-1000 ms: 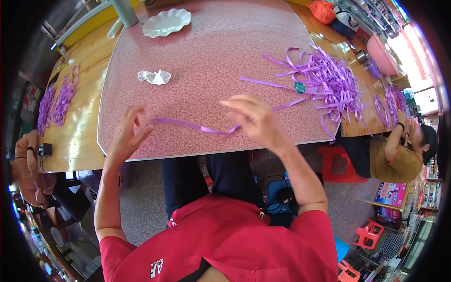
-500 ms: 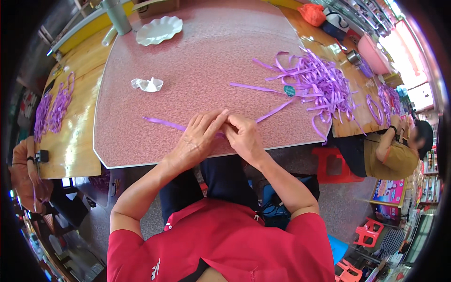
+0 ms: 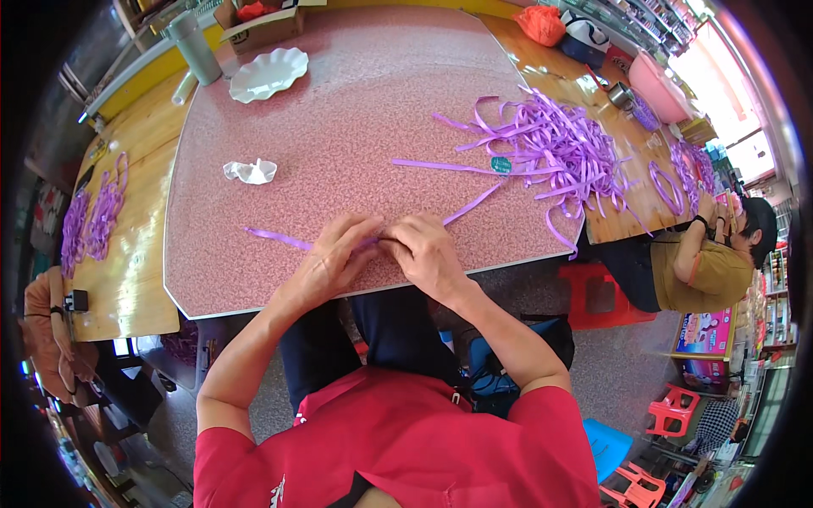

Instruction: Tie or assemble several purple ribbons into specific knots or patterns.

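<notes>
Two hands close together near the front edge of the pink table (image 3: 339,110). Left hand (image 3: 332,258) and right hand (image 3: 428,252) with fingertips meeting, pinched shut on one purple ribbon (image 3: 279,238). Ribbon flat on the table, one end out to the left, the other end slanting up and right toward the big purple ribbon pile (image 3: 559,148). Pile near the right edge, some strips hanging over the side. Small crumpled white wrapper (image 3: 250,172) up and left, well apart from the hands. White wavy plate (image 3: 269,74) far at the back edge. Lots of bare pink top between hands and plate. Another person (image 3: 716,262) seated off to the right.
</notes>
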The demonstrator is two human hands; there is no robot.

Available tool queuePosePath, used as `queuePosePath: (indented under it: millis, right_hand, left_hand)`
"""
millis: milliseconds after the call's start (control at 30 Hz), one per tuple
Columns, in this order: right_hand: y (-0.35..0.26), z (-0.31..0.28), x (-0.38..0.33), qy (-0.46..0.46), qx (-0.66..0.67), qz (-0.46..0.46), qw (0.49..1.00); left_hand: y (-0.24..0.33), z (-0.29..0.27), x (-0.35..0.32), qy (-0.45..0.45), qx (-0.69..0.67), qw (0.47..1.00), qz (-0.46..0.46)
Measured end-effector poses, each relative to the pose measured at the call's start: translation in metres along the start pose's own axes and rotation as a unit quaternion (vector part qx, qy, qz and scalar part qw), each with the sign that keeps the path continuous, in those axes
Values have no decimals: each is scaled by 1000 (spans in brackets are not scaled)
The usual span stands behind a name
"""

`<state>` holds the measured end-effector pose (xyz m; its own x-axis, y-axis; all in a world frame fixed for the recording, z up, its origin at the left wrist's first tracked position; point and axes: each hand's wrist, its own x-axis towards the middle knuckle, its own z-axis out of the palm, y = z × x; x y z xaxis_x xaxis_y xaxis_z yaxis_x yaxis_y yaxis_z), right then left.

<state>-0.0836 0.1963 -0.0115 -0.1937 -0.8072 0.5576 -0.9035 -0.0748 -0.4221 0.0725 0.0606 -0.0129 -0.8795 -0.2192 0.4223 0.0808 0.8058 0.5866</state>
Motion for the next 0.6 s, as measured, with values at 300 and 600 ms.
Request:
queuePosePath:
  millis: [300,600]
  right_hand:
    - [-10,-8,17,-154,419,204,871]
    - [69,-89,19,-197,214,113,950]
  left_hand:
    - [19,-31,-7,35,160,984,67]
    - [-34,-139,-54,-58,-79,986,-138]
